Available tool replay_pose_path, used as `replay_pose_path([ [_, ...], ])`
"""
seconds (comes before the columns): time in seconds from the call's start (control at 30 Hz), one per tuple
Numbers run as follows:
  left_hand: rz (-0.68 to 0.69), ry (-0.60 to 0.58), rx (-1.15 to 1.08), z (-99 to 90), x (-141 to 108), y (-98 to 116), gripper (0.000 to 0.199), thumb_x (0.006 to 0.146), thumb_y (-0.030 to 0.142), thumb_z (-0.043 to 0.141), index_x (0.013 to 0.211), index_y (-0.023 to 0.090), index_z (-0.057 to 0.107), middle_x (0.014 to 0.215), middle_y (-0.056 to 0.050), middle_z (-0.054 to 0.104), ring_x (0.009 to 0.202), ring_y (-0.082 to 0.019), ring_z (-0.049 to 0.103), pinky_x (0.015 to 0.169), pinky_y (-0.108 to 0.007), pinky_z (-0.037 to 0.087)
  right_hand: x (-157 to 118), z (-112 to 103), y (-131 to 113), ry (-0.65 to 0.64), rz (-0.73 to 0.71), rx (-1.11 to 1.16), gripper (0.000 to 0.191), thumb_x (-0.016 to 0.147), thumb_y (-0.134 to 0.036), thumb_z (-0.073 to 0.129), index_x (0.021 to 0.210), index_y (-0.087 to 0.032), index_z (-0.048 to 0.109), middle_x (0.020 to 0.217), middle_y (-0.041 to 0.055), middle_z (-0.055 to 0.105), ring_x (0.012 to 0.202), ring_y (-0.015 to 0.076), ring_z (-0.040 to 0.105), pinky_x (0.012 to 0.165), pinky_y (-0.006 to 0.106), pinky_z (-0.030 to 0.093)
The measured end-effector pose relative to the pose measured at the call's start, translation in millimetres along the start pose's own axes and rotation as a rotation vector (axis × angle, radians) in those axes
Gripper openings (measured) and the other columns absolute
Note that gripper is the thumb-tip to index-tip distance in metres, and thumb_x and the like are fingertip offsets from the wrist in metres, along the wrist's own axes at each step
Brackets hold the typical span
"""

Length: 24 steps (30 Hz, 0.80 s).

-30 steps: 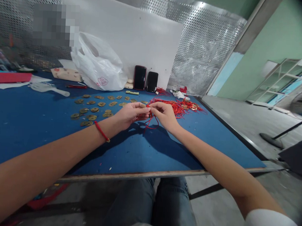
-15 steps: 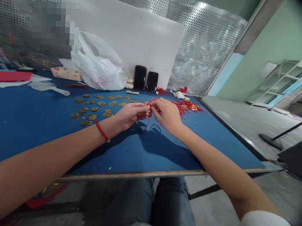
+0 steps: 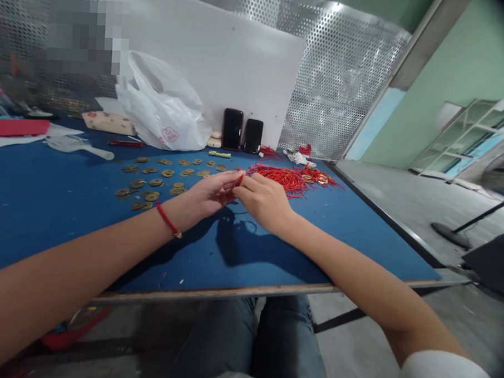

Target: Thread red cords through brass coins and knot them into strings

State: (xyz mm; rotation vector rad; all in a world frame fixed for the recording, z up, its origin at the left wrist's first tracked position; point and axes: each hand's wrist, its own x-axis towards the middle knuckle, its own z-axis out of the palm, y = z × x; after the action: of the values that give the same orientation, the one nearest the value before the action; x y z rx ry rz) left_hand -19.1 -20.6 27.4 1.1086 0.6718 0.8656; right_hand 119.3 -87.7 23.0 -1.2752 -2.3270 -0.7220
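Note:
Over the blue tabletop, my left hand pinches a red cord between thumb and fingers. My right hand meets it from the right, its fingers closed on the same cord; most of the cord is hidden behind the fingers. A braided red bracelet circles my left wrist. Left of the hands, several brass coins with holes lie in small groups. Just behind my right hand is a heap of red cords, with corded coins at its right end.
A white plastic bag stands at the back beside a tissue pack. Two dark phones lean on the white board. A clear plastic scoop lies at left. The blue table ends at a worn front edge.
My right hand has shifted left and down, closer to my left hand. The cord ends that hung below the fingers are now mostly hidden, and more of the cord heap shows.

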Motion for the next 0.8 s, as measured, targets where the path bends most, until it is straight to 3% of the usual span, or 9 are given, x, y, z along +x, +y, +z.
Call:
replay_pose_path([
  [0.13,-0.081,-0.012,-0.149,1.7,-2,3,0.022,0.080,0.011,0.068,0.062,0.017,0.059,0.054,0.005,0.052,0.046,-0.005,0.044,0.044,-0.017,0.036,-1,1,-2,-0.005,-0.030,0.077,0.035,0.099,-0.028,0.036,0.091,-0.017,0.068,0.093,0.0078,0.065,0.091,0.0152,0.050,0.081,0.029,0.039],
  [0.3,-0.034,-0.001,-0.195,-2.8,2,1,0.010,0.079,0.008,0.069,0.072,0.014,0.065,0.070,0.001,0.064,0.059,-0.006,0.058,0.057,-0.016,0.049,-3,-2,4,0.204,0.318,0.313,0.033,0.098,-0.038,0.038,0.102,-0.017,0.064,0.097,0.0072,0.066,0.092,0.0148,0.053,0.086,0.029,0.040],
  [0.37,-0.034,-0.005,-0.187,-2.6,2,1,0.007,0.080,0.006,0.067,0.078,0.012,0.067,0.074,-0.002,0.067,0.063,-0.007,0.062,0.061,-0.016,0.052,-2,4,8,0.228,0.466,0.533,0.026,0.095,-0.035,0.045,0.104,-0.017,0.061,0.098,0.0059,0.066,0.091,0.0134,0.055,0.084,0.027,0.042],
  [0.5,-0.007,0.000,-0.092,1.0,-1,0,0.010,0.076,0.002,0.069,0.082,0.010,0.071,0.074,-0.004,0.068,0.061,-0.005,0.062,0.060,-0.014,0.051,2,19,12,0.125,0.661,1.091,0.021,0.089,-0.031,0.051,0.096,-0.015,0.062,0.090,0.0032,0.068,0.078,0.0080,0.058,0.074,0.021,0.045],
  [0.57,0.029,0.005,-0.036,2.5,-3,-1,0.011,0.073,0.002,0.072,0.081,0.010,0.072,0.074,-0.004,0.069,0.062,-0.006,0.062,0.063,-0.014,0.051,3,22,13,0.094,0.750,1.255,0.021,0.085,-0.032,0.056,0.091,-0.014,0.065,0.082,0.0022,0.067,0.071,0.0064,0.056,0.068,0.020,0.045],
  [0.8,0.203,0.025,0.143,3.8,-4,-4,0.023,0.062,0.012,0.083,0.083,0.009,0.073,0.075,-0.006,0.072,0.064,-0.011,0.065,0.071,-0.025,0.054,2,17,11,0.206,0.924,1.333,0.019,0.074,-0.032,0.066,0.076,-0.013,0.068,0.066,-0.0003,0.062,0.060,0.0054,0.050,0.061,0.020,0.042],
])
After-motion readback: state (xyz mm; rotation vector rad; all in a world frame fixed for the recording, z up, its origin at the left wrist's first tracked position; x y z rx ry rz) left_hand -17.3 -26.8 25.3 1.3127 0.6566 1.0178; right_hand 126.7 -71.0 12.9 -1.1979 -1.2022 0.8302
